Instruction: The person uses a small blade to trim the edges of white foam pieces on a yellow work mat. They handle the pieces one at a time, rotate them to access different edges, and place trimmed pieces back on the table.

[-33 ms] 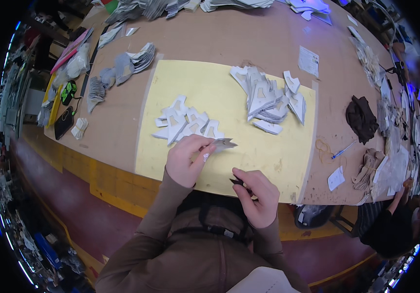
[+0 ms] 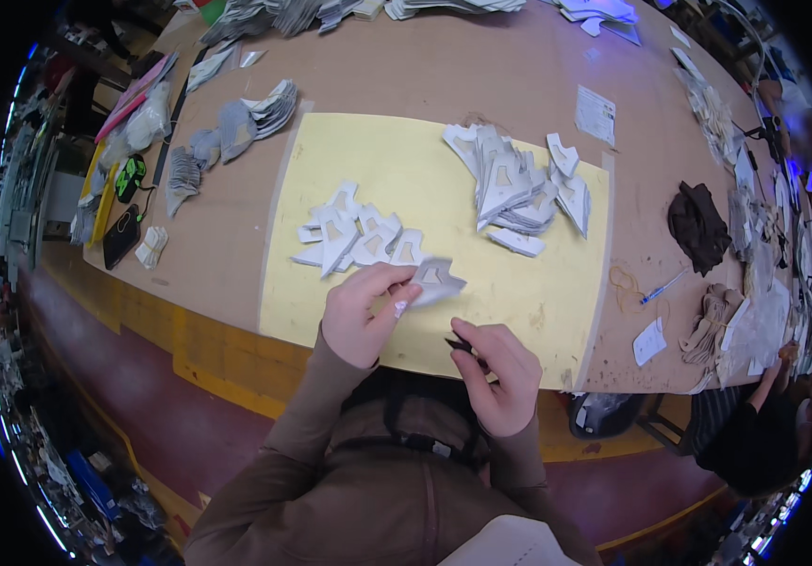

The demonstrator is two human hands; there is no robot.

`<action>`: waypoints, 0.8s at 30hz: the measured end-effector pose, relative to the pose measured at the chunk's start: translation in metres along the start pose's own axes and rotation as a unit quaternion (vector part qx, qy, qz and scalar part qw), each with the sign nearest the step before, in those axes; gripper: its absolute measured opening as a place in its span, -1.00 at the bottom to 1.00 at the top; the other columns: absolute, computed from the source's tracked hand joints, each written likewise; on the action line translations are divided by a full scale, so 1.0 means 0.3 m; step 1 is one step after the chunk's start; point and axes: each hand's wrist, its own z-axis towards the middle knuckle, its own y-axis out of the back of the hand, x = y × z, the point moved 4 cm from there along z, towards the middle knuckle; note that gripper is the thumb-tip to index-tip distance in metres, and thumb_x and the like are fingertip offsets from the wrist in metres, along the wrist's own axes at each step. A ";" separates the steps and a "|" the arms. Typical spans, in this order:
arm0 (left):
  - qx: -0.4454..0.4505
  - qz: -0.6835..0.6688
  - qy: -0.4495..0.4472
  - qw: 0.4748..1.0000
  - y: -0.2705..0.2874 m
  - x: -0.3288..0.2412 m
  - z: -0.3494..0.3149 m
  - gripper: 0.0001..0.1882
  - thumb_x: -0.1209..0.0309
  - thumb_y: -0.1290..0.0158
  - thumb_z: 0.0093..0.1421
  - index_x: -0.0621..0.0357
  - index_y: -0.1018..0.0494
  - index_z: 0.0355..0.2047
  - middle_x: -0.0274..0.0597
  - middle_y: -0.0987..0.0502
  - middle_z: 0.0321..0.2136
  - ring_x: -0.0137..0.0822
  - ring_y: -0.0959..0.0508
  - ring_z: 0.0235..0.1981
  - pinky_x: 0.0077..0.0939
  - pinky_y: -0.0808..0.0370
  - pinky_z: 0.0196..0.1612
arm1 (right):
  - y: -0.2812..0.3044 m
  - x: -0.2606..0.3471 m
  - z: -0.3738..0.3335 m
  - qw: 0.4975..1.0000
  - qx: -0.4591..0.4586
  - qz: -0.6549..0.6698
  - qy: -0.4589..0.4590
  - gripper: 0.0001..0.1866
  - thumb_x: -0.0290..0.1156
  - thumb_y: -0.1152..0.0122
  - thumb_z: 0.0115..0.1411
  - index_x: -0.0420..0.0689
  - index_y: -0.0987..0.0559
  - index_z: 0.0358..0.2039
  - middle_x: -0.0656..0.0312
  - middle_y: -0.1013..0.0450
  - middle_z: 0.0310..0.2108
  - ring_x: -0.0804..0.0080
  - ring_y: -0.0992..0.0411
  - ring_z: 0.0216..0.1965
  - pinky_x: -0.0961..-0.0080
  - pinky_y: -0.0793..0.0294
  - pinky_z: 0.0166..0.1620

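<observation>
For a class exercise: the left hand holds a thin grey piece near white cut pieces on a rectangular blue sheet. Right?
No: the head view shows the rectangular sheet is pale yellow, not blue. The left hand does hold the thin grey piece, near white cut pieces on the sheet.

Dark tool point(image 2: 460, 345) partly hidden; far stacks point(image 2: 458, 7) cut off.

There are two bare hands, one left hand point(image 2: 359, 316) and one right hand point(image 2: 504, 377), one grey cut piece point(image 2: 446, 288) and one small black tool point(image 2: 461, 346). I count one yellow sheet point(image 2: 406, 179), two heaps of white cut pieces, a smaller heap point(image 2: 333, 253) and a larger heap point(image 2: 500, 203), their overlapping pieces probably too hidden to number, one pen point(image 2: 656, 292) and one dark cloth point(image 2: 698, 228).
</observation>
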 end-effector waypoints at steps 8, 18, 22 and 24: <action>0.096 -0.157 0.002 0.983 -0.034 -0.100 0.005 -0.74 0.55 -0.16 0.15 0.33 -0.52 -0.13 -0.10 -0.58 -0.35 -0.37 -0.57 -0.33 -0.53 -0.48 -0.22 | 0.030 -0.017 0.010 0.996 -0.079 -0.040 0.031 -0.61 -0.70 -0.32 -0.04 -0.24 -0.61 -0.13 0.11 -0.49 -0.42 0.28 -0.48 -0.47 0.48 -0.44 -0.41; 0.125 -0.317 0.138 0.930 -0.049 -0.046 -0.012 -0.79 0.62 -0.08 0.20 0.43 -0.48 -0.14 -0.14 -0.59 -0.27 -0.46 -0.57 -0.22 -0.59 -0.50 -0.13 | 0.020 -0.021 0.011 0.993 -0.101 -0.035 0.044 -0.63 -0.73 -0.31 -0.05 -0.24 -0.62 -0.16 0.13 -0.48 -0.45 0.33 -0.46 -0.50 0.52 -0.43 -0.43; 0.123 -0.345 0.147 0.919 -0.054 -0.041 -0.012 -0.76 0.64 -0.09 0.20 0.46 -0.46 -0.11 -0.11 -0.58 -0.26 -0.46 -0.56 -0.19 -0.59 -0.51 -0.09 | 0.020 -0.020 0.015 0.993 -0.105 -0.033 0.042 -0.64 -0.73 -0.32 -0.04 -0.23 -0.63 -0.17 0.14 -0.47 -0.45 0.35 -0.45 -0.50 0.53 -0.42 -0.43; 0.110 -0.356 0.144 0.917 -0.058 -0.047 -0.010 -0.75 0.64 -0.11 0.19 0.46 -0.46 -0.10 -0.09 -0.57 -0.26 -0.45 -0.56 -0.19 -0.57 -0.51 -0.08 | 0.022 -0.019 0.015 0.993 -0.102 -0.037 0.042 -0.64 -0.72 -0.32 -0.04 -0.23 -0.63 -0.17 0.15 -0.47 -0.46 0.35 -0.45 -0.50 0.53 -0.42 -0.43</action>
